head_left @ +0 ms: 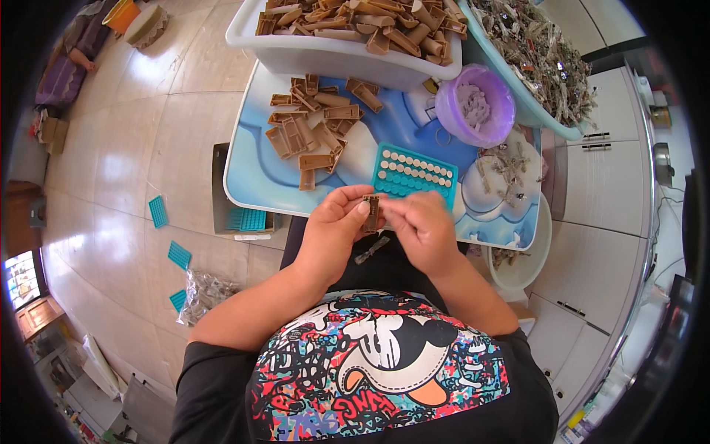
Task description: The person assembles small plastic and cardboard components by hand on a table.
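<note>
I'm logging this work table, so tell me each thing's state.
Left hand: closed on a dark brown casing
Dark brown casing: held
Right hand: fingers curled, blurred; grip unclear
White bin: heaped with brown casings
Purple bowl: open, partly filled
Teal tray: upper rows holding white discs
Blue basin: heaped with small parts
White cabinet doors: shut

The hollow brown casings [290,138] look like smooth, mostly matt plastic, the rectangular teal dimpled tray [414,183] like smooth plastic with a faint sheen. The round purple bowl [501,122] is glossy translucent plastic, the deep white tub [333,58] a duller one. The blue-and-white printed bench [251,177] has a smooth, lightly glossy top; the beige tiled floor [200,118] shines, and the black printed shirt [214,377] is matt cloth
</note>
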Available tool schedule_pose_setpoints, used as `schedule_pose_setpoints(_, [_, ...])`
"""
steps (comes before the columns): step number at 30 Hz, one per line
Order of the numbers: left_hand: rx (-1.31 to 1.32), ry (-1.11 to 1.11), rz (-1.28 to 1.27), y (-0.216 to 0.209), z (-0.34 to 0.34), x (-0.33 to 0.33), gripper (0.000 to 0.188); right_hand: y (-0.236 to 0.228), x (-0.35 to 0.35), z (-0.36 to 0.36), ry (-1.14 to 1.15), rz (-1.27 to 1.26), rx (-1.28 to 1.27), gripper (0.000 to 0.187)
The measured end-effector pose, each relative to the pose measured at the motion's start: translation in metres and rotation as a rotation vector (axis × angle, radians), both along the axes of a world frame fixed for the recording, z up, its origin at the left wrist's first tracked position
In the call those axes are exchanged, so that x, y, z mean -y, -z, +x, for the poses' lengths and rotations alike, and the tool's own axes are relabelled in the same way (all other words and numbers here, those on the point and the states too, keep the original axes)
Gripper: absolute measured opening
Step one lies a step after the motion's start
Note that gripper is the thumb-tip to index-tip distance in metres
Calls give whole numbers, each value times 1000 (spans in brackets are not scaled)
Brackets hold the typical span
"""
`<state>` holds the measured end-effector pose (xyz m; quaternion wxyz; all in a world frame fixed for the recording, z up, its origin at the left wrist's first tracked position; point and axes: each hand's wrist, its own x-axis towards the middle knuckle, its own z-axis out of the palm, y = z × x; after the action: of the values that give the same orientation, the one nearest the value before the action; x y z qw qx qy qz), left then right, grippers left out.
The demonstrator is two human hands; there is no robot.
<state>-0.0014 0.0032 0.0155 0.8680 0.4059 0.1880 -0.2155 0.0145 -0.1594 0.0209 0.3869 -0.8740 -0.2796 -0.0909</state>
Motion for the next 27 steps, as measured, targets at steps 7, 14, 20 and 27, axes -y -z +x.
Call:
schedule_pose_setpoints(7, [-10, -29, -8, 0, 5, -3, 26, 13, -4, 42, 151, -139, 242, 16])
schedule_pose_setpoints(14, [-69, -47, -36, 7, 10, -3, 26, 6, -6, 38, 108, -111, 215, 16])
schedule_pose_setpoints(20, [-59, -33, -26, 12, 11, -3, 24, 5, -12, 24, 43, -38, 130, 16])
schedule_pose_setpoints(27, [-76, -36, -49, 6, 11, -4, 24, 5, -1, 38, 64, 5, 120, 18])
